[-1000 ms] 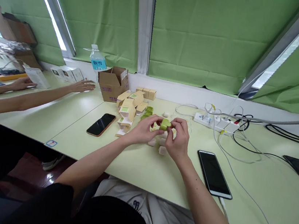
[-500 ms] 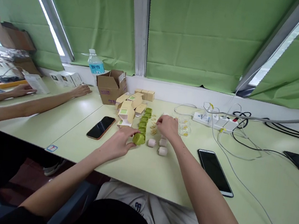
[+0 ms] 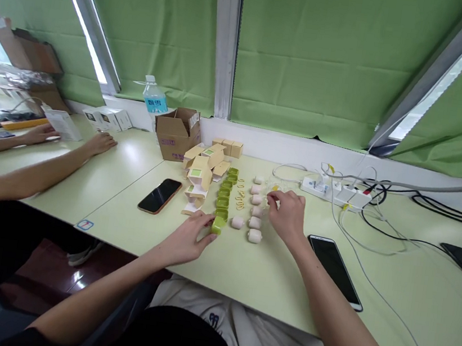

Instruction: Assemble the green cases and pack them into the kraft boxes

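Green case point(image 3: 217, 226): likely light, rigid; grip opposite sides. Left hand point(image 3: 186, 240) pinches it; right hand point(image 3: 288, 216) curls, contents unclear.

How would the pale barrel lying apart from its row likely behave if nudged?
The pale barrel would probably roll, since its rounded side seems to rest on the table. It looks rigid, with an undented outline, and its smooth surface might be slippery.

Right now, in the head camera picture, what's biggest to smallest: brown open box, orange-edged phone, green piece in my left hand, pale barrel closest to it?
1. Brown open box
2. Orange-edged phone
3. Green piece in your left hand and pale barrel: too alike to rank
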The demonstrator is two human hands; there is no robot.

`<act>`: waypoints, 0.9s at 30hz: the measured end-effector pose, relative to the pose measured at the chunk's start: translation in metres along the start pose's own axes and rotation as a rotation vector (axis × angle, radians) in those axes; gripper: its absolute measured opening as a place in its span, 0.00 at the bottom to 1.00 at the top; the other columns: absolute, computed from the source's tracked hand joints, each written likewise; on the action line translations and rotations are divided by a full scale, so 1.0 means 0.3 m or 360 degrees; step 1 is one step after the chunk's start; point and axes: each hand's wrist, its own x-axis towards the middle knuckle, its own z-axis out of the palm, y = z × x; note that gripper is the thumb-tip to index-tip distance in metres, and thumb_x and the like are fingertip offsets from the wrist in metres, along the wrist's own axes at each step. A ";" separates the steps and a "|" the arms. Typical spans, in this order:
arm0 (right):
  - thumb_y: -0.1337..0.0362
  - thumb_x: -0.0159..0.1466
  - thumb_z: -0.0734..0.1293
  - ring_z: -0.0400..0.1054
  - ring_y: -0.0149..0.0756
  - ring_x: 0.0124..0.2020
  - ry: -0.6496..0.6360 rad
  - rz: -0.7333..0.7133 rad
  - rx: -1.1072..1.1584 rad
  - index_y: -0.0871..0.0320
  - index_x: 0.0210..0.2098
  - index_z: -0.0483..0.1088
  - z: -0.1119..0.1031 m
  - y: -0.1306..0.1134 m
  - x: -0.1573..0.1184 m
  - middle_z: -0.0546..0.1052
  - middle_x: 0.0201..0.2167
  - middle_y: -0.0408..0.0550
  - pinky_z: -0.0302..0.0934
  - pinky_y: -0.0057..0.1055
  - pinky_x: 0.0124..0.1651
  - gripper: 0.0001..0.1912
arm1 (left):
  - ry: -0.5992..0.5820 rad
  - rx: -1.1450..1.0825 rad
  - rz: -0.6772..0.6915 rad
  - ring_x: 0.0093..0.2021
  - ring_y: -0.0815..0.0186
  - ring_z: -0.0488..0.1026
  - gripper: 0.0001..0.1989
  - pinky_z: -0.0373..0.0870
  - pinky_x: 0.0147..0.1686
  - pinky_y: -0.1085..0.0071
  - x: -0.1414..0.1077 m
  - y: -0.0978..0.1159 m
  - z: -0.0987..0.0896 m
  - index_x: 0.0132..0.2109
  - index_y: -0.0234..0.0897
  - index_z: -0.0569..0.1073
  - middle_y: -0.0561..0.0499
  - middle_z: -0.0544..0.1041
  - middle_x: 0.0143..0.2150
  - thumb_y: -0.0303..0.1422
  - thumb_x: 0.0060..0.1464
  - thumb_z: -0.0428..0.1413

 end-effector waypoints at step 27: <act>0.66 0.71 0.64 0.74 0.47 0.42 -0.0105 -0.0003 -0.0048 0.55 0.42 0.81 0.036 0.036 -0.097 0.84 0.34 0.51 0.53 0.43 0.51 0.11 | -0.0192 0.1272 0.0082 0.43 0.46 0.79 0.21 0.66 0.45 0.50 0.042 -0.023 -0.054 0.30 0.35 0.79 0.35 0.82 0.32 0.31 0.70 0.48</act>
